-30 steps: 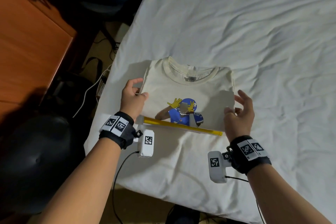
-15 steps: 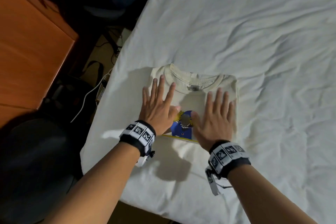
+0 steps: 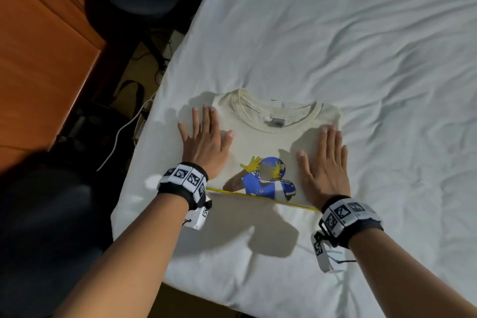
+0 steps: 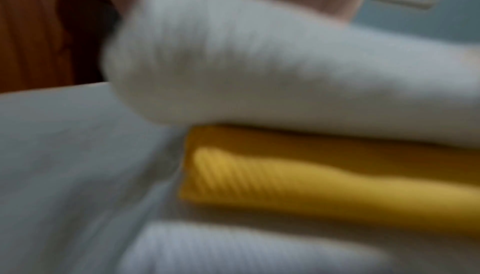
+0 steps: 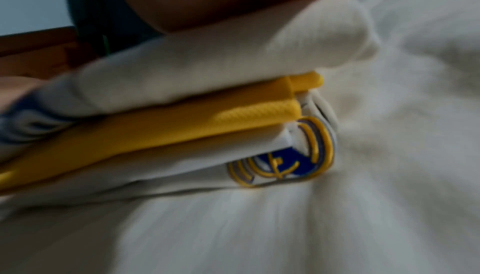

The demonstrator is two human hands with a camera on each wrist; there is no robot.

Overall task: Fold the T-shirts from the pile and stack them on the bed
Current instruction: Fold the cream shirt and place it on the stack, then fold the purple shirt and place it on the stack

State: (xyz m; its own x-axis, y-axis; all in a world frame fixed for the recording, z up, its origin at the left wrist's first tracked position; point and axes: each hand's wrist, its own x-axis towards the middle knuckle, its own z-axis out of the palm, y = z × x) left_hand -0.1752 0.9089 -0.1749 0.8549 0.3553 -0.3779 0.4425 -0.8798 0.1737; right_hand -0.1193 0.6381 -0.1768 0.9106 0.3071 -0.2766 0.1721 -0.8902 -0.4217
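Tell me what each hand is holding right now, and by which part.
Nothing is held. The left hand and right hand lie flat, fingers straight, pressing the left and right sides of the folded cream T-shirt.

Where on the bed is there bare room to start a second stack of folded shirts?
The bedsheet lies bare beyond the cream T-shirt's collar and to its right, past the right hand. It is crowded by the left hand, near the bed's edge.

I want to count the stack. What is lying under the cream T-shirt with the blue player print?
Under the cream T-shirt lies a folded yellow shirt, then a white crested shirt. Anything deeper is hidden.
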